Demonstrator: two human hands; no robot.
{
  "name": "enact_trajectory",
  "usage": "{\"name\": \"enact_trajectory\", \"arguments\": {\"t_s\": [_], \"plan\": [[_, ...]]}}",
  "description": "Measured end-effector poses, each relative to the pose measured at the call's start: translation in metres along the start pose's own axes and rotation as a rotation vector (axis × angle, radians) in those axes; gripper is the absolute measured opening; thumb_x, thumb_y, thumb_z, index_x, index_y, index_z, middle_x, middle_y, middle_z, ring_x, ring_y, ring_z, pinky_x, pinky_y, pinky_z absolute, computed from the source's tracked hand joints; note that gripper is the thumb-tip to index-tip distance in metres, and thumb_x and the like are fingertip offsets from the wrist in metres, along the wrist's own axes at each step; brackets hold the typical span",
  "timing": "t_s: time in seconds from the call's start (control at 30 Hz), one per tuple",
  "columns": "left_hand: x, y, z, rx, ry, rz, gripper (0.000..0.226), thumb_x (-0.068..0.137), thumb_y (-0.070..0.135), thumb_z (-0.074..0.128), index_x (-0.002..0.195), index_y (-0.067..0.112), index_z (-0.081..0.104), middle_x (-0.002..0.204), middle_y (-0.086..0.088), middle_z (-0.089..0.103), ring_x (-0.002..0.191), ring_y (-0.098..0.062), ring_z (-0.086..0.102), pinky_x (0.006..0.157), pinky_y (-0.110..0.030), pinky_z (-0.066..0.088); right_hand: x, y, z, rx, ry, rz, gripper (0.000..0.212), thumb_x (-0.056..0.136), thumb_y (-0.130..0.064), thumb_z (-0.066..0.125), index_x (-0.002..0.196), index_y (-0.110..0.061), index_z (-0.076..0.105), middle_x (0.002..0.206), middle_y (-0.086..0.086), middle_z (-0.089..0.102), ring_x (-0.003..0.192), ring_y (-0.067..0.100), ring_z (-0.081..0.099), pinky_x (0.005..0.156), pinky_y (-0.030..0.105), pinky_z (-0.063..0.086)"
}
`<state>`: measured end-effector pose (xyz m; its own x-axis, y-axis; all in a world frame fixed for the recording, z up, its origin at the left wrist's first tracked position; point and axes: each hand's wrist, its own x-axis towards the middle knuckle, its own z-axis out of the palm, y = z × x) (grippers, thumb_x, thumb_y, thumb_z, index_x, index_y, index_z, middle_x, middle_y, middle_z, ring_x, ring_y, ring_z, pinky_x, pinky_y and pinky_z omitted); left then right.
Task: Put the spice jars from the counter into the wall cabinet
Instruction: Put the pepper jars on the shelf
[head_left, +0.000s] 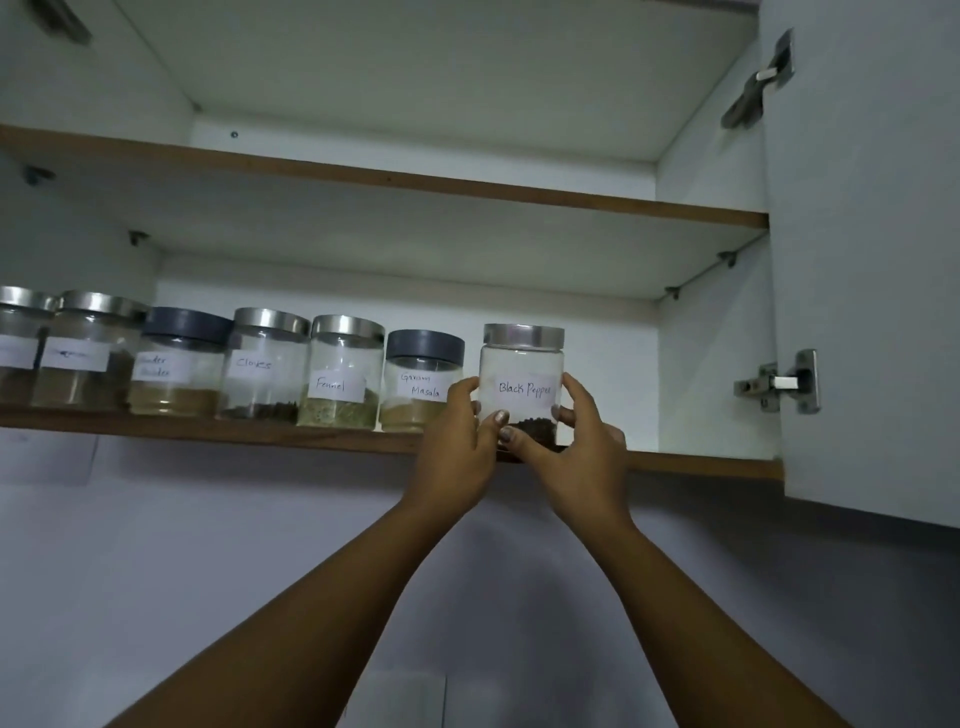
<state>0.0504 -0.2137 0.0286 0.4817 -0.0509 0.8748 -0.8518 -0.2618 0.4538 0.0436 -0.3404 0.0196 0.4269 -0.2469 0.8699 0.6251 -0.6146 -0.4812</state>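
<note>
A glass jar labelled Black Pepper (522, 366), with a steel lid and dark peppercorns at the bottom, stands at the front edge of the lower cabinet shelf (208, 428). My left hand (457, 441) grips its left side and my right hand (571, 441) grips its right side, thumbs across the front. To its left stands a row of jars: Garam Masala (418, 382) with a grey lid, Fennel (343, 371), Cloves (265, 364), and several more toward the left edge.
The upper shelf (415, 182) holds nothing in view. The open cabinet door (872, 260) hangs at the right on steel hinges (784, 382). Bare shelf lies to the right of the pepper jar. A plain wall runs below the cabinet.
</note>
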Motion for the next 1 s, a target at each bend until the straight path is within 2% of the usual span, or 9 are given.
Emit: {"name": "enact_trajectory", "arguments": {"t_s": [0.07, 0.17, 0.23, 0.4, 0.7, 0.8, 0.87, 0.93, 1.0], "plan": [[0.007, -0.009, 0.003, 0.051, 0.006, 0.021, 0.042, 0.096, 0.017, 0.044, 0.137, 0.013, 0.035, 0.120, -0.010, 0.058, 0.105, -0.022, 0.059, 0.089, -0.043, 0.051, 0.007, 0.007, 0.003, -0.009, 0.025, 0.001, 0.086, 0.059, -0.062, 0.072, 0.134, -0.046, 0.033, 0.113, -0.010, 0.061, 0.118, 0.018, 0.048, 0.082, 0.029, 0.042], [0.006, -0.022, 0.007, 0.195, 0.061, 0.082, 0.045, 0.096, 0.016, 0.044, 0.140, 0.014, 0.034, 0.115, -0.003, 0.045, 0.103, -0.013, 0.047, 0.086, -0.016, 0.038, 0.010, 0.012, 0.008, -0.039, 0.009, 0.031, 0.091, 0.052, -0.079, 0.058, 0.133, -0.046, 0.034, 0.121, -0.011, 0.062, 0.110, 0.016, 0.057, 0.095, 0.038, 0.044], [0.004, -0.028, 0.010, 0.249, 0.143, 0.099, 0.042, 0.096, 0.016, 0.044, 0.138, 0.012, 0.039, 0.111, -0.003, 0.041, 0.095, -0.010, 0.042, 0.075, -0.007, 0.029, 0.015, 0.012, 0.014, -0.134, 0.016, 0.026, 0.092, 0.052, -0.084, 0.049, 0.133, -0.042, 0.037, 0.120, -0.012, 0.063, 0.106, 0.016, 0.060, 0.102, 0.038, 0.033], [0.003, -0.036, 0.014, 0.263, 0.294, 0.101, 0.023, 0.092, 0.013, 0.052, 0.112, 0.003, 0.059, 0.106, -0.009, 0.048, 0.076, -0.001, 0.044, 0.070, 0.002, 0.032, 0.017, 0.013, 0.026, -0.334, 0.057, -0.009, 0.079, 0.067, -0.080, 0.045, 0.134, -0.039, 0.036, 0.109, -0.009, 0.067, 0.109, 0.023, 0.051, 0.097, 0.036, 0.016], [0.001, -0.040, 0.006, 0.278, 0.220, 0.159, 0.024, 0.089, 0.006, 0.055, 0.113, 0.007, 0.057, 0.101, 0.000, 0.042, 0.072, 0.007, 0.046, 0.067, 0.003, 0.035, 0.017, 0.008, 0.029, -0.545, -0.029, 0.046, 0.082, 0.074, -0.078, 0.038, 0.142, -0.035, 0.025, 0.103, -0.002, 0.067, 0.110, 0.027, 0.044, 0.098, 0.039, 0.019], [-0.006, -0.038, 0.000, 0.289, 0.106, 0.160, 0.037, 0.089, 0.005, 0.054, 0.124, 0.012, 0.049, 0.112, -0.002, 0.042, 0.085, 0.000, 0.048, 0.074, -0.001, 0.039, 0.011, 0.003, 0.026, -0.555, -0.075, 0.044, 0.091, 0.073, -0.075, 0.047, 0.145, -0.026, 0.019, 0.124, 0.001, 0.059, 0.117, 0.029, 0.042, 0.104, 0.041, 0.020], [-0.017, -0.037, -0.004, 0.319, 0.022, 0.178, 0.044, 0.088, 0.007, 0.053, 0.130, 0.016, 0.043, 0.124, -0.001, 0.039, 0.101, -0.009, 0.050, 0.080, -0.008, 0.041, -0.003, -0.002, 0.029, -0.536, -0.074, 0.026, 0.091, 0.078, -0.064, 0.054, 0.147, -0.020, 0.015, 0.142, 0.005, 0.043, 0.132, 0.029, 0.032, 0.113, 0.043, 0.015], [-0.030, -0.039, -0.006, 0.356, -0.052, 0.211, 0.053, 0.087, 0.007, 0.053, 0.137, 0.017, 0.037, 0.139, -0.001, 0.034, 0.123, -0.014, 0.042, 0.090, -0.009, 0.033, -0.024, -0.006, 0.035, -0.472, -0.028, -0.003, 0.083, 0.084, -0.044, 0.060, 0.148, -0.020, 0.012, 0.155, 0.008, 0.020, 0.143, 0.029, 0.010, 0.117, 0.044, 0.012], [-0.059, -0.047, -0.017, 0.361, -0.135, 0.178, 0.064, 0.088, 0.006, 0.052, 0.144, 0.020, 0.026, 0.152, 0.000, 0.020, 0.137, -0.011, 0.025, 0.094, 0.001, 0.018, -0.059, -0.011, 0.048, -0.391, -0.066, -0.002, 0.079, 0.087, -0.028, 0.060, 0.148, -0.024, 0.011, 0.158, 0.006, 0.003, 0.144, 0.025, -0.007, 0.116, 0.041, 0.013]]}}
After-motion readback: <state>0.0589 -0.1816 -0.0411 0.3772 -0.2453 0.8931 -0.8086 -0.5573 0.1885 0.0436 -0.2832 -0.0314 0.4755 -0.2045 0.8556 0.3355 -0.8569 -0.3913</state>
